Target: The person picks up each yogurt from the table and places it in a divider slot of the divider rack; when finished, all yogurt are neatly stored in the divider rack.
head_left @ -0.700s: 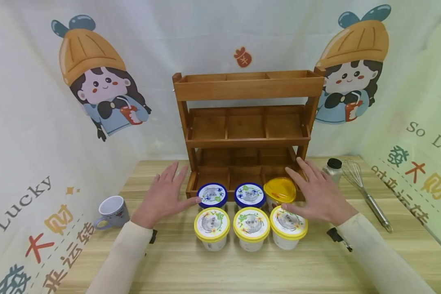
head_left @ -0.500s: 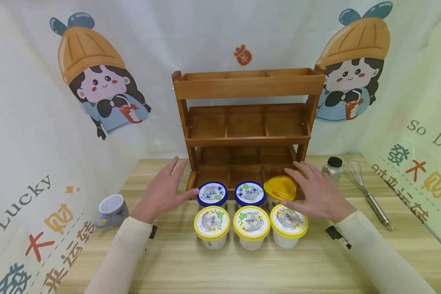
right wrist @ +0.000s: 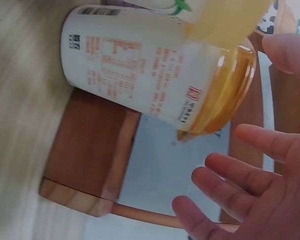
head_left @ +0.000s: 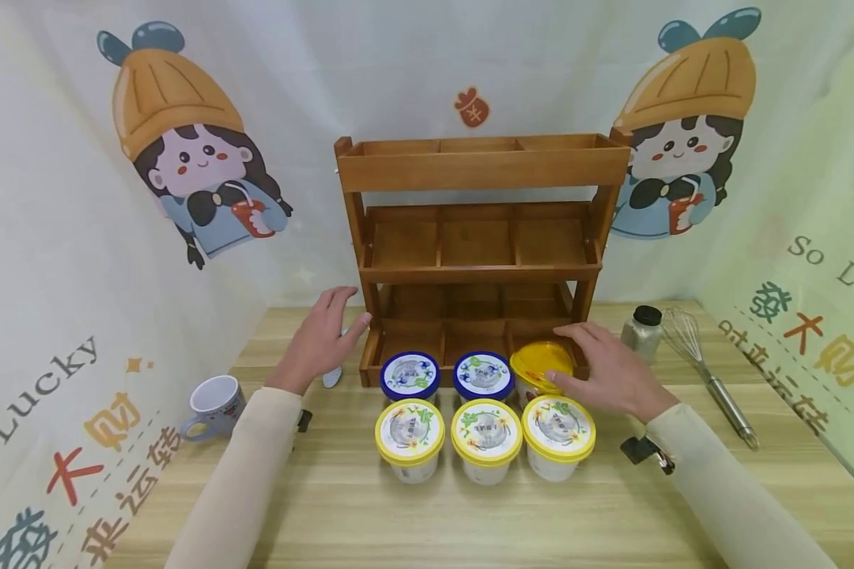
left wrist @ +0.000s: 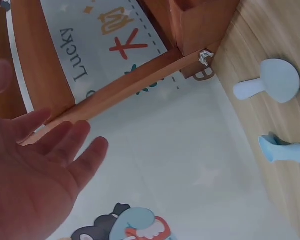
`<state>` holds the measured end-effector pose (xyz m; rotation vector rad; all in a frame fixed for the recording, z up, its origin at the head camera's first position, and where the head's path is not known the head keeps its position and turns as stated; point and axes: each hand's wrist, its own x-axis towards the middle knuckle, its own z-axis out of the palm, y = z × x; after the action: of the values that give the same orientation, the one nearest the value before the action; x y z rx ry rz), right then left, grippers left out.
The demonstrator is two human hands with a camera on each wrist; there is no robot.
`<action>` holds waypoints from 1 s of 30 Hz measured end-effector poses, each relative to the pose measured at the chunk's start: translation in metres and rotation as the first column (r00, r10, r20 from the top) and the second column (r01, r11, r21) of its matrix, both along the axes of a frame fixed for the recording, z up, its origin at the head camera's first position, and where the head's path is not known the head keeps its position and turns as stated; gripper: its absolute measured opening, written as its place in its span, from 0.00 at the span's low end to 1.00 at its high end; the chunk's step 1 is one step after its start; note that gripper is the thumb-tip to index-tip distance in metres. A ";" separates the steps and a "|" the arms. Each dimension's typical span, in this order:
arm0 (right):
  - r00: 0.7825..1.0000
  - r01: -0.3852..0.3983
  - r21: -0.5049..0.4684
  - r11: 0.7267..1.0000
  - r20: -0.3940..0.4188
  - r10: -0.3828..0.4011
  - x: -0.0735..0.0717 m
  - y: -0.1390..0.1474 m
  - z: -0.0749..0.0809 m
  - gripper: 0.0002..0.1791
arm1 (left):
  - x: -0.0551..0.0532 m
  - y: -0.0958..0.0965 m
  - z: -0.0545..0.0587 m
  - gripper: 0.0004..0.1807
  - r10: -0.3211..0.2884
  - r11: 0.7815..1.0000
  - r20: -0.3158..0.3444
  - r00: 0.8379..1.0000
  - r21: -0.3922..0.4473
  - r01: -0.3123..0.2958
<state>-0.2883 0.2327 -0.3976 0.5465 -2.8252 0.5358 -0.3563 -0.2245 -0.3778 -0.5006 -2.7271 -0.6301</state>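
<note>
My left hand (head_left: pixel 320 341) hovers beside the left end of the wooden shelf, fingers spread and holding nothing. A pale blue spoon-like utensil (left wrist: pixel 281 81) lies on the table below it. Over on the right, my right hand (head_left: pixel 612 370) reaches toward a cup with a domed yellow lid (head_left: pixel 541 363); its thumb overlaps the lid in the head view. From the right wrist, the fingers (right wrist: pixel 230 197) look loosely spread, apart from the cup's white printed side. Two blue-lidded tubs (head_left: pixel 410 375) stand left of that cup. A row of yellow-lidded tubs (head_left: pixel 487 431) stands in front.
A brown three-tier wooden shelf (head_left: pixel 480 170) with divided compartments stands at the back. A mug (head_left: pixel 217 405) is at the left. On the right are a black-capped jar (head_left: pixel 642 333) and a whisk (head_left: pixel 715 387). Another pale blue utensil (left wrist: pixel 285 151) lies left of the shelf.
My left hand has moved up and slightly left, away from the blue-lidded tub, uncovering the pale blue utensil. My right hand has lowered a little, its thumb shifting onto the domed lid in view.
</note>
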 end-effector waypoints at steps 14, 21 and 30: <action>0.985 -0.071 -0.303 0.950 0.126 0.114 -0.017 0.007 -0.019 0.32 | -0.050 -0.007 0.015 0.26 -0.062 0.945 -0.080 0.995 0.317 0.085; 0.971 -0.096 -0.420 0.903 0.162 0.178 -0.016 0.013 -0.024 0.31 | -0.073 -0.002 0.022 0.25 -0.057 0.892 -0.065 0.996 0.445 0.081; 0.914 -0.065 -0.582 0.811 0.292 0.282 -0.014 0.023 -0.034 0.35 | -0.094 0.001 0.025 0.23 -0.069 0.799 -0.007 0.998 0.598 0.059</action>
<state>-0.3020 0.2560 -0.4315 0.6360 -2.7249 1.5988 -0.4500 -0.2231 -0.3527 -0.4200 -2.3316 -1.4488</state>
